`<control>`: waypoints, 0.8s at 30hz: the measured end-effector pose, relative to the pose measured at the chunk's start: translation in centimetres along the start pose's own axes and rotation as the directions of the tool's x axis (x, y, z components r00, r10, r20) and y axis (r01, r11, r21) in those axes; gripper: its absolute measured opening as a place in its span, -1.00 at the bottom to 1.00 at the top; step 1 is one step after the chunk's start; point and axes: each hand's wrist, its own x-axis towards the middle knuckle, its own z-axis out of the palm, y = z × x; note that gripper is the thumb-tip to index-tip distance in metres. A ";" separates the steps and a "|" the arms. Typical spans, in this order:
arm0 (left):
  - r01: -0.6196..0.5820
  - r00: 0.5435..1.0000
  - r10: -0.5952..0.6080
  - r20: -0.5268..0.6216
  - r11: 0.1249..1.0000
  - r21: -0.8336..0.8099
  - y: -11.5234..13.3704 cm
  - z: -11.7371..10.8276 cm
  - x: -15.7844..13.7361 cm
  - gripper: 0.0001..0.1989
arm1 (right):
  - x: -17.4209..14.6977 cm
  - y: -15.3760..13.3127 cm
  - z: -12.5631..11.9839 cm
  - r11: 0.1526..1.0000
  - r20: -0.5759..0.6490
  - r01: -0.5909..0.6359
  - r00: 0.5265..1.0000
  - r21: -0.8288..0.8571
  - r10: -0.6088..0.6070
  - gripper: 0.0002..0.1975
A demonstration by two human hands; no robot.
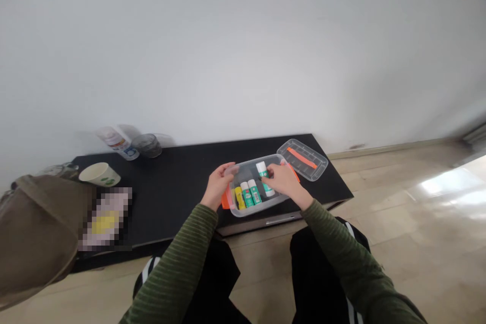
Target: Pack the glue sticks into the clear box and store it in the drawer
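Observation:
A clear plastic box (271, 204) with orange clips stands uncovered at the front of the black table. My left hand (218, 185) grips its left rim, thumb over the edge. In the box's right part, my right hand (284, 180) is closed on a large white-and-green glue stick (269, 190), fingers at its right side. To the left of that lie two smaller glue sticks (246, 194) and a yellow tube (240, 198), side by side. The clear lid (317, 170), with an orange strip handle, rests on the table behind and right of the box.
Along the black table (182, 182) on the left are a spray can (119, 143), a dark glass bowl (147, 146), a paper cup (100, 175) and a blurred-out packet (108, 220). A brown bag or cap (38, 238) covers the left end. The white wall (228, 61) rises directly behind.

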 end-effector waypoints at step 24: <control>-0.006 1.000 0.006 0.022 1.000 0.012 -0.4 0.4 0.2 -0.44 | 1.0 8.5 -3.5 0.960 -0.369 -0.065 0.914 0.271 0.166 -0.75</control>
